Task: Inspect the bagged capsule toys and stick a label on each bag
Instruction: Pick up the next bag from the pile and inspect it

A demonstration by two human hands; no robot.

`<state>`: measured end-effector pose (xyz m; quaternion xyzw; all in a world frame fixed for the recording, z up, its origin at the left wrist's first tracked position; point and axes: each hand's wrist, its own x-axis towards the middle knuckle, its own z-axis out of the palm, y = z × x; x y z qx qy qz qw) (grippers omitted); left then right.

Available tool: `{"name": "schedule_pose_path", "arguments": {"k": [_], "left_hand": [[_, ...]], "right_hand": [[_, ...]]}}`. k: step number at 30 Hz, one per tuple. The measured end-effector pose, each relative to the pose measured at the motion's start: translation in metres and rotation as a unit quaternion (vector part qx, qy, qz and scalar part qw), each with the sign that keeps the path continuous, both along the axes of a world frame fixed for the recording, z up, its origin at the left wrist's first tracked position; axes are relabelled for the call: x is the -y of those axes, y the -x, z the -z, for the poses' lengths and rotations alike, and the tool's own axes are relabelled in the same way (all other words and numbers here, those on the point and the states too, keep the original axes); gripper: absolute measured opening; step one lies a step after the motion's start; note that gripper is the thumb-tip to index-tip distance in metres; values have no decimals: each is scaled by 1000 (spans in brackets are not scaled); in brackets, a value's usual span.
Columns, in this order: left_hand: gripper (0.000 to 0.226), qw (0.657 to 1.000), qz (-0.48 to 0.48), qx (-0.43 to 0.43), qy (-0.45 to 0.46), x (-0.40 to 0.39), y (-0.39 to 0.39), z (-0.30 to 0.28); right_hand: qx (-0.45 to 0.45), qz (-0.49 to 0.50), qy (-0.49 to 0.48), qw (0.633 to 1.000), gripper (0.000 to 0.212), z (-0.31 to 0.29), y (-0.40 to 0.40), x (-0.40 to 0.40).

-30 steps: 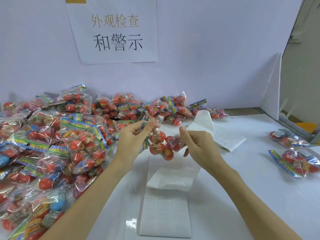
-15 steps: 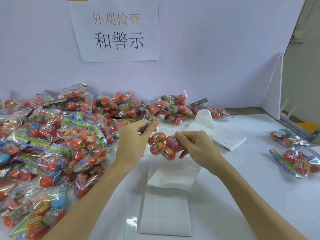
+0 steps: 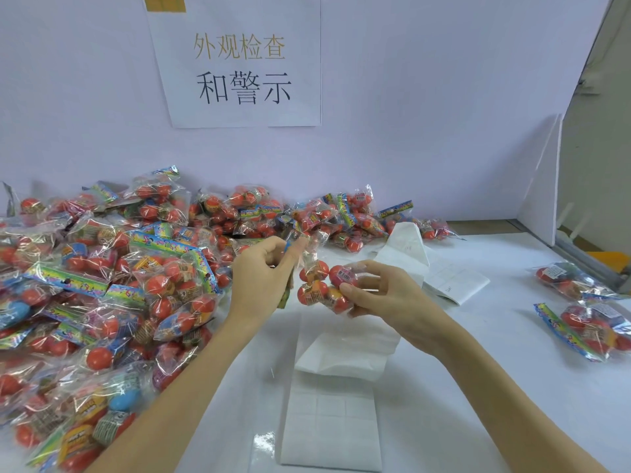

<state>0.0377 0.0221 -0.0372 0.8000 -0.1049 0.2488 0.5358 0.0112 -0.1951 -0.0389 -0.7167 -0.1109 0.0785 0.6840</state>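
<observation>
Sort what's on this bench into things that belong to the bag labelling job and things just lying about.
Belongs to the job:
- held bag, gripped by left hand and right hand
- pile of bagged capsule toys
- label sheet
- two bags set aside on the right

Lying about:
- wall sign
- folded printed paper
- white divider board

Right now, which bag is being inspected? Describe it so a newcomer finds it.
Start at the big heap of bagged toys on the left; look right to the hands above the label sheet. The held bag is the only one off the table, between left hand and right hand.
</observation>
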Motion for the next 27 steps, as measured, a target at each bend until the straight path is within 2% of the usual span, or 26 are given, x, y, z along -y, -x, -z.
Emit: {"name": "schedule_pose_path", "arguments": {"k": [3,6,8,10,13,14,16,19,21,24,27], "left_hand": [[34,998,-10,-34,47,4,2,0],[56,983,116,-109,96,12,3,3],[63,965,203,-111,121,20,4,9],[64,961,217,-92,144,24,6,14],[48,976,134,-62,159,19,4,15],[42,983,95,-56,148,15,1,13],[38,987,46,-66,137,6,-5,11],[43,984,17,-102,147,-2,-8,8],[42,983,27,-106,146,-2,-7,8],[35,979,99,-109,137,2,-4,5],[29,974,187,-109,70,6,0,4]], "right_hand": [[0,61,-42,997,26,2,-4,1],[-13,67,-104,992,32,2,-4,-1],[-8,41,-92,995,38,0,0,-5],[-12,10,-40,999,63,0,4,-8],[-12,-41,105,994,126,-2,7,-4],[-12,-66,151,986,137,-2,8,-1],[-13,-134,247,960,145,-3,11,4],[19,-209,378,902,141,2,13,9],[38,-191,354,915,132,5,11,8],[67,-100,271,955,102,6,4,8],[97,-20,225,969,73,5,-1,12]]}}
